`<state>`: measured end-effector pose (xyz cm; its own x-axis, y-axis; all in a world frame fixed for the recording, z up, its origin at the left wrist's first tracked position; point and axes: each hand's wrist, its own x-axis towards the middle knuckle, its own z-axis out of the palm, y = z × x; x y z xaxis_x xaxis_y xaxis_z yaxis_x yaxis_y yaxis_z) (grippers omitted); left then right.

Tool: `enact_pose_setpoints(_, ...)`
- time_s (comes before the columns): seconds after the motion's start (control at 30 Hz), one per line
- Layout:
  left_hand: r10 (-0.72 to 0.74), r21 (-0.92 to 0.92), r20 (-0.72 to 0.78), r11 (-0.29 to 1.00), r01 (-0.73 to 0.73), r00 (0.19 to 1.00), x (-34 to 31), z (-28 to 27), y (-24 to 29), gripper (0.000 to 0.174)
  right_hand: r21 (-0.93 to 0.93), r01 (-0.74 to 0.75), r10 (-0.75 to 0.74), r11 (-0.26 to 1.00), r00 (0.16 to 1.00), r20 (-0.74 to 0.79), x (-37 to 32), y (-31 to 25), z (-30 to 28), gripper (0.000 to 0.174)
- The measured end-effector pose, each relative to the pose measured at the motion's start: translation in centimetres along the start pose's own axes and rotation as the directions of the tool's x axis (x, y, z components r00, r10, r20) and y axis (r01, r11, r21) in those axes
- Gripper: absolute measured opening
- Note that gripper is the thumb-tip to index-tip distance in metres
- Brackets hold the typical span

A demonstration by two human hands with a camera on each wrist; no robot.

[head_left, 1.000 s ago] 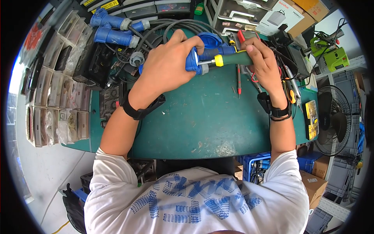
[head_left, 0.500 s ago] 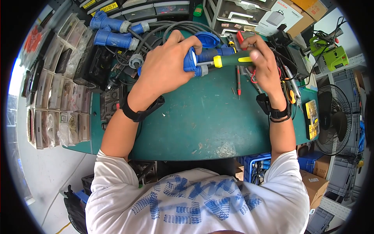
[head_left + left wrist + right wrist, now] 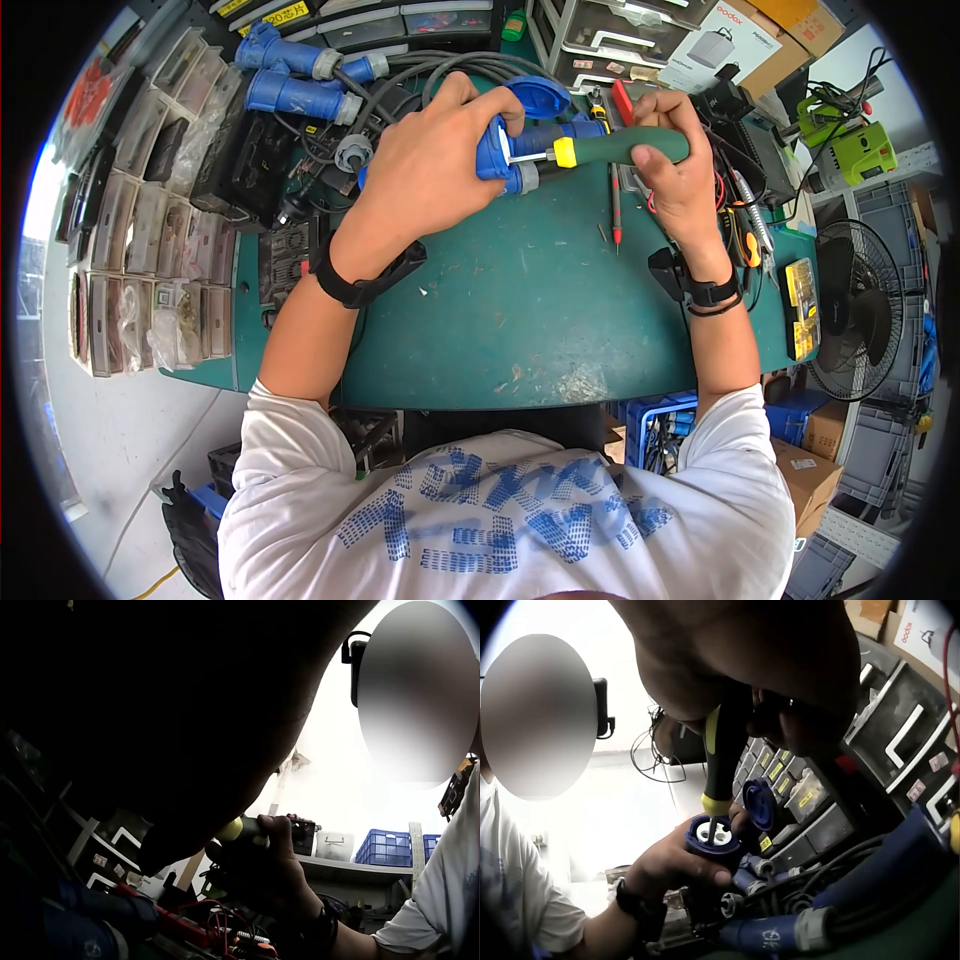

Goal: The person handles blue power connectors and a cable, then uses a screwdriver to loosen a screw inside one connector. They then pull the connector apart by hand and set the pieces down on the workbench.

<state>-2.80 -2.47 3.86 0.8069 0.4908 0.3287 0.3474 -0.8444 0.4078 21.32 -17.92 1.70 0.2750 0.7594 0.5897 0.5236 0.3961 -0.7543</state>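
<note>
My left hand [image 3: 425,165] grips a blue industrial socket connector [image 3: 492,158], turned so its face points right. Its hinged blue lid [image 3: 759,804] hangs open, and the white insert [image 3: 721,838] with round holes shows in the right wrist view. With my right hand [image 3: 682,185] I hold a screwdriver [image 3: 615,148] by its green handle, thumb below and fingers over it. The handle has a yellow collar. The screwdriver's metal shaft runs into the socket's face, which hides the tip. In the dark left wrist view, my left hand covers most of the socket.
More blue connectors [image 3: 300,95] and coiled black cable [image 3: 480,65] lie behind the left hand. A red-tipped probe [image 3: 616,215] rests on the green table [image 3: 480,320]. Drawer units [image 3: 150,235] stand left, a yellow bit case [image 3: 800,308] and a fan [image 3: 855,310] right.
My right fingers loosened from the screwdriver handle half a second ago and have wrapped round it again. The handle's yellow stripe has turned out of sight. My left hand has barely moved.
</note>
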Motion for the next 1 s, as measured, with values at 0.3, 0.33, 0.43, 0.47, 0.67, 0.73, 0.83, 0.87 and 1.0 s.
enact_pose_setpoints(0.3,-0.023,0.017,0.034,1.0,0.023,0.999,0.1,0.2,0.1,0.046,-0.004,-0.485,0.476,0.874,0.856,0.199,0.4,-2.3,-2.0,0.043)
enact_pose_setpoints(0.33,-0.022,0.017,0.035,1.0,0.022,0.999,0.1,0.2,0.1,0.046,-0.003,-0.486,0.476,0.874,0.857,0.198,0.4,-2.3,-2.0,0.043)
enact_pose_setpoints(0.43,0.0,0.041,0.031,0.999,-0.001,1.0,0.1,0.2,0.0,0.047,-0.051,-0.342,0.346,0.938,0.923,0.166,0.6,-1.8,-1.9,0.038)
enact_pose_setpoints(0.47,0.001,0.041,0.031,0.999,-0.002,1.0,0.1,0.2,0.0,0.047,-0.052,-0.342,0.346,0.938,0.924,0.166,0.5,-1.7,-1.6,0.038)
enact_pose_setpoints(0.67,0.0,-0.034,-0.028,0.999,-0.001,1.0,0.1,-0.2,-0.2,0.046,-0.056,0.033,-0.041,0.998,0.989,-0.14,0.2,-0.2,0.3,0.036)
enact_pose_setpoints(0.73,0.009,-0.043,-0.041,0.999,-0.01,0.999,0.0,-0.2,-0.3,0.046,-0.044,0.092,-0.098,0.995,0.983,-0.156,0.1,-0.2,0.4,0.035)
enact_pose_setpoints(0.83,-0.011,-0.016,-0.007,1.0,0.011,1.0,0.0,-0.2,-0.2,0.046,-0.077,-0.06,0.054,0.995,0.996,-0.074,-0.3,-0.5,0.6,0.038)
enact_pose_setpoints(0.87,-0.012,-0.017,-0.008,1.0,0.012,1.0,0.1,-0.3,-0.1,0.046,-0.078,-0.06,0.054,0.995,0.996,-0.074,-0.3,-0.5,0.2,0.038)
enact_pose_setpoints(1.0,-0.048,0.03,0.03,0.998,0.047,0.998,0.1,-0.2,0.2,0.046,0.011,-0.373,0.367,0.928,0.918,0.15,0.1,-0.4,-2.3,0.036)
